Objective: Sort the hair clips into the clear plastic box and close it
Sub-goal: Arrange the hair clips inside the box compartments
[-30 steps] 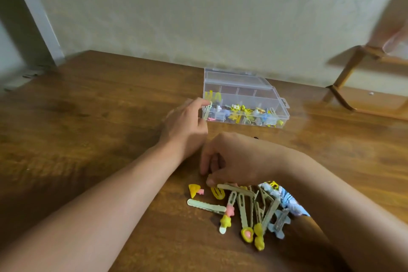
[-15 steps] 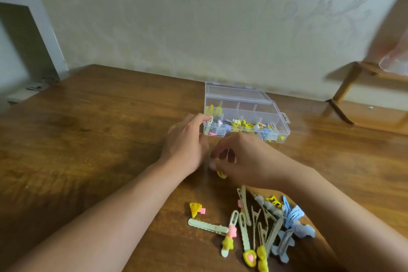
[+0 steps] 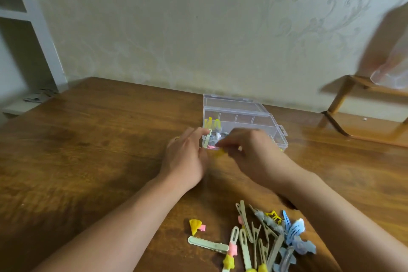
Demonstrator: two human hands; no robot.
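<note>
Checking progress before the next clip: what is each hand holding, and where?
Right hand pinches a small yellow clip by one end. Left hand holds a pale green clip at the box.

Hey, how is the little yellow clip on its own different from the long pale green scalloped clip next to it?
The yellow clip is short and rounded, with a pink end; the pale green clip is long, slim and one colour, with a wavy edge. The yellow one lies nearer the box, the green one nearer the person. Both lie flat on the wooden table, left of the main pile, untouched by either hand.
</note>
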